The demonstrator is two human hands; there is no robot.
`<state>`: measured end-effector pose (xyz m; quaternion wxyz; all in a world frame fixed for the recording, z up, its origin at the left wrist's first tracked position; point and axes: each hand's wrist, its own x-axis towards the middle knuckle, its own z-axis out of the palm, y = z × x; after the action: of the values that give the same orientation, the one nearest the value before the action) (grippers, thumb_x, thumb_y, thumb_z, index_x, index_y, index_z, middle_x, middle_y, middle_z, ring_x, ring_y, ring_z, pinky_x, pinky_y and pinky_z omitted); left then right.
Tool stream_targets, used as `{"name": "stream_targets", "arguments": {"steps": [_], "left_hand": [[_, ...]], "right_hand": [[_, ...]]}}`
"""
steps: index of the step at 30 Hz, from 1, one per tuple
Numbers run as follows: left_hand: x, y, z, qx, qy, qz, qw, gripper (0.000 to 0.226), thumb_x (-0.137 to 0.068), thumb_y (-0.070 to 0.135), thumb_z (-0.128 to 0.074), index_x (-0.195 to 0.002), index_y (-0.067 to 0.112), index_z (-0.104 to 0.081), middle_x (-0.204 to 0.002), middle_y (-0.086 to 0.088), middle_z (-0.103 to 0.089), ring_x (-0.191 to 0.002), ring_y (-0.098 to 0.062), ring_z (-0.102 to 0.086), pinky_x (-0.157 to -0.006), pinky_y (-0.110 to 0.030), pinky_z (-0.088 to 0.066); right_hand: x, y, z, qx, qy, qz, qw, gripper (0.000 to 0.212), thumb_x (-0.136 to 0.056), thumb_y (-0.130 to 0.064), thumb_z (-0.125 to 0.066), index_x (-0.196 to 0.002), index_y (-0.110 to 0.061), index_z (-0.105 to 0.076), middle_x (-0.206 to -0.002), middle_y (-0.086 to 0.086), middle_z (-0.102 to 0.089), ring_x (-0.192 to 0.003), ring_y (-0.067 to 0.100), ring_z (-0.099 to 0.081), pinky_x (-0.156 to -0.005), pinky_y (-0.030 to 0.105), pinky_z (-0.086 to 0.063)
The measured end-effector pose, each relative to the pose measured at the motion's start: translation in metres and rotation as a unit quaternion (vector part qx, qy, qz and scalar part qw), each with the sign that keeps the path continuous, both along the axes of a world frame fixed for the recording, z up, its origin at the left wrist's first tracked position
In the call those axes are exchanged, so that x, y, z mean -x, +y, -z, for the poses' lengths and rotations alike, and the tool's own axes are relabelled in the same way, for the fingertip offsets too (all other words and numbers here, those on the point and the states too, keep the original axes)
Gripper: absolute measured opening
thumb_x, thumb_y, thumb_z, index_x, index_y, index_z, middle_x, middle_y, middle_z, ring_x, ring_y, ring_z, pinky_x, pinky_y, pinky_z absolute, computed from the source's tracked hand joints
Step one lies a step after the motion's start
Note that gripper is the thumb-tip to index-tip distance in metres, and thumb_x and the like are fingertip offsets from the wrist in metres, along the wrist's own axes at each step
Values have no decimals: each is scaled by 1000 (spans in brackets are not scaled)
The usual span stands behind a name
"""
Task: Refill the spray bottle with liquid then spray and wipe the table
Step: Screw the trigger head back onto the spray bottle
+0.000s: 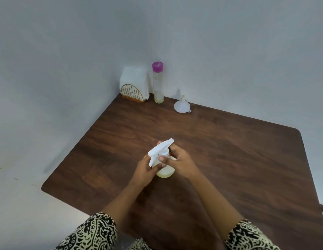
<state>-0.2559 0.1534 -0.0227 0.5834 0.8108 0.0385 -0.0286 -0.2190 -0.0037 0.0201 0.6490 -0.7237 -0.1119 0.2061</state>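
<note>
A small clear spray bottle (pixel 165 171) holding pale yellow liquid stands near the middle of the dark wooden table (pixel 229 159). Its white trigger head (pixel 159 150) sits on the neck, nozzle pointing up and right. My left hand (pixel 146 170) grips the bottle's body from the left. My right hand (pixel 178 160) curls round the collar of the trigger head from the right. A tall clear bottle with a purple cap (pixel 158 83) stands at the far corner, a little yellowish liquid at its bottom. A white funnel (pixel 182 105) lies mouth down to its right.
A gold wire holder with white napkins (pixel 134 85) stands in the far corner by the two grey walls. The table's right edge and rounded near-left corner are in view. Patterned sleeves cover both forearms at the bottom.
</note>
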Motion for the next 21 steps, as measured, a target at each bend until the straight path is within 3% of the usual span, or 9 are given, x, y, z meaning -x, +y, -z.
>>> {"name": "stream_targets", "arguments": {"steps": [4,8,11,15,21], "left_hand": [[-1,4,5,16,17,23,999,64,-72,53,-69,-126,21,-57,-114,7,-68,-106,-7,-63,-90,-30,-52],[-1,9,10,18,22,43,999,61,-72,51,-71,-123,20,-58,-113,6,-69,-105,-8,-64,-89,-31,-53],[0,8,12,26,17,37,999,60,-71,51,-72,-121,19,-59,-111,6,-69,-104,-8,-65,-87,-27,-53],[2,7,9,28,18,35,999,46,-81,28,-73,-124,20,-56,-116,7,-66,-106,-3,-63,-83,-14,-49],[8,-1,10,51,26,17,998,52,-76,25,-79,-123,25,-57,-112,7,-69,-104,-5,-64,-80,-17,-52]], "right_hand": [[-12,-18,-5,0,-8,-92,996,30,-93,-19,-61,-122,-20,-60,-123,-10,-64,-117,11,-59,-100,32,-48],[-6,-8,-2,59,-76,-9,995,28,-87,-22,-68,-114,-17,-63,-109,-4,-70,-103,12,-65,-93,39,-51],[4,4,4,84,-123,75,986,27,-80,-28,-71,-105,-18,-64,-99,-8,-71,-96,7,-65,-87,38,-52],[16,17,6,93,-150,158,972,25,-77,-31,-74,-96,-19,-62,-92,-10,-70,-91,5,-65,-82,33,-53],[-2,1,-5,144,-104,47,983,35,-74,-36,-79,-101,-22,-61,-100,-11,-71,-98,4,-65,-89,36,-54]]}}
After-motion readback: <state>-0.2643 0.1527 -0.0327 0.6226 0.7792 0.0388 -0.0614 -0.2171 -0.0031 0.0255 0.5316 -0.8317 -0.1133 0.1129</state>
